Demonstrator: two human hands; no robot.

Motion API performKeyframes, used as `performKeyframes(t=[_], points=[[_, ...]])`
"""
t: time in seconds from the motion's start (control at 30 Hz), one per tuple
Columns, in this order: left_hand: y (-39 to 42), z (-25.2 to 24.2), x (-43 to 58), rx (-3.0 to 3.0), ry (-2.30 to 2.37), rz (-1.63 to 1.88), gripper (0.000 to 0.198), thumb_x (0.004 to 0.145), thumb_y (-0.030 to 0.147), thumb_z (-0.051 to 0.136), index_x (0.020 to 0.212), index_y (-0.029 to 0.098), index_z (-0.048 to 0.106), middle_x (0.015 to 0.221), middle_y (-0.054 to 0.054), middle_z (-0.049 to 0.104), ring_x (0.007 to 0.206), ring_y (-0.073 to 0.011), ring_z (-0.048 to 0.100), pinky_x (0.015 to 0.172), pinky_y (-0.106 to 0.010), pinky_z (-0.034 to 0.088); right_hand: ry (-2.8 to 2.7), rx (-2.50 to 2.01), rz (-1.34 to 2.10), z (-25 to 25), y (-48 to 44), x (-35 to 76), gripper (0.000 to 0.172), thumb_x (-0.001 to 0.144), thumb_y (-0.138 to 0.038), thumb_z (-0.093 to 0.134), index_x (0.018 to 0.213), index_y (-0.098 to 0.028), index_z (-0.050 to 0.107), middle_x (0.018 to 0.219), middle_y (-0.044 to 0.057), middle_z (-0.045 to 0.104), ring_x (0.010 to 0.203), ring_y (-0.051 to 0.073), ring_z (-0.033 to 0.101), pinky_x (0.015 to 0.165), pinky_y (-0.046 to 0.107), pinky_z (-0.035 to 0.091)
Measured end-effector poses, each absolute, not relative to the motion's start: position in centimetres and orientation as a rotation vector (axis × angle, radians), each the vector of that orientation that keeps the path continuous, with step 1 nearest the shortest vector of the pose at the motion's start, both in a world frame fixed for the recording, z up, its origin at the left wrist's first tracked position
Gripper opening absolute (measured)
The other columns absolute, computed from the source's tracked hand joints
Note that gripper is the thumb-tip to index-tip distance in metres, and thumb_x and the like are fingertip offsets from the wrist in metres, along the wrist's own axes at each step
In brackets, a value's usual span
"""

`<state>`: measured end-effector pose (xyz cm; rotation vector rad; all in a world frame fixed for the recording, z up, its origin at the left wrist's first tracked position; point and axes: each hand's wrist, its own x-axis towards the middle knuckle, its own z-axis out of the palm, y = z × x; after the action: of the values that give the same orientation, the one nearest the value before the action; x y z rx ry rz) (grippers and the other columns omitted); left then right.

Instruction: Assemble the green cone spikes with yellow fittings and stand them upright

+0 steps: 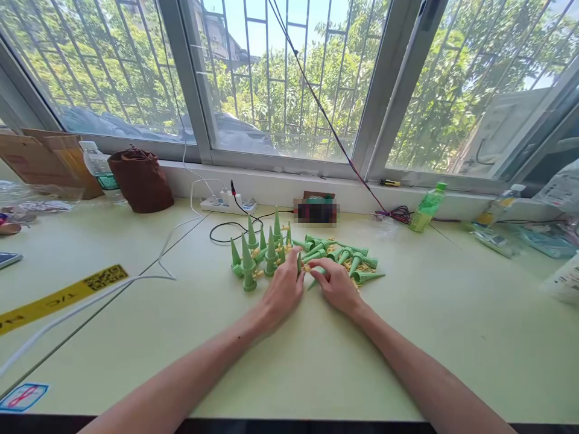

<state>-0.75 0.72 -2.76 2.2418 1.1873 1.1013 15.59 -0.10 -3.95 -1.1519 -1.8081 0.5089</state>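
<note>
My left hand is closed around a green plastic cone spike, whose tip shows above the fingers. Pinched in the fingertips of my right hand is a small yellow plastic piece, held against the cone spike. To the left, several green spikes stand upright, with yellow pieces sticking out from their sides. Beyond my right hand lies a pile of loose green spikes, mixed with small yellow pieces. My fingers partly hide the join between cone and yellow piece.
A white power strip with a black cable lies behind the upright spikes. Along the window sill stand a brown bag and a green bottle. A white cable crosses the table at left, over yellow tape.
</note>
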Motion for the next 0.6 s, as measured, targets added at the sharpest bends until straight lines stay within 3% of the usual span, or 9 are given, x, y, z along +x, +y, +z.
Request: performKeyframes(t=[0.13, 0.6], points=[[0.69, -2.72, -0.75, 2.226, 1.124, 1.078, 0.043, 0.088, 0.012, 0.043, 0.130, 0.021, 0.034, 0.084, -0.001, 0.060, 0.064, -0.0139, 0.057, 0.066, -0.027, 0.046, -1.784, -1.144, 0.566, -4.13, 0.01, 15.76, 0.020, 0.089, -0.025, 0.054, 0.101, -0.019, 0.068, 0.105, 0.009, 0.069, 0.087, 0.020, 0.065, 0.061, 0.027, 0.051], [0.47, -2.69, -0.50, 2.180, 1.047, 1.154, 0.039, 0.087, 0.011, 0.045, 0.125, 0.020, 0.040, 0.085, -0.001, 0.062, 0.065, -0.0124, 0.059, 0.067, -0.024, 0.046, -1.706, -1.163, 0.683, -4.03, 0.25, 15.94, 0.022, 0.087, -0.031, 0.057, 0.097, -0.019, 0.073, 0.093, 0.005, 0.073, 0.070, 0.016, 0.063, 0.059, 0.025, 0.048]])
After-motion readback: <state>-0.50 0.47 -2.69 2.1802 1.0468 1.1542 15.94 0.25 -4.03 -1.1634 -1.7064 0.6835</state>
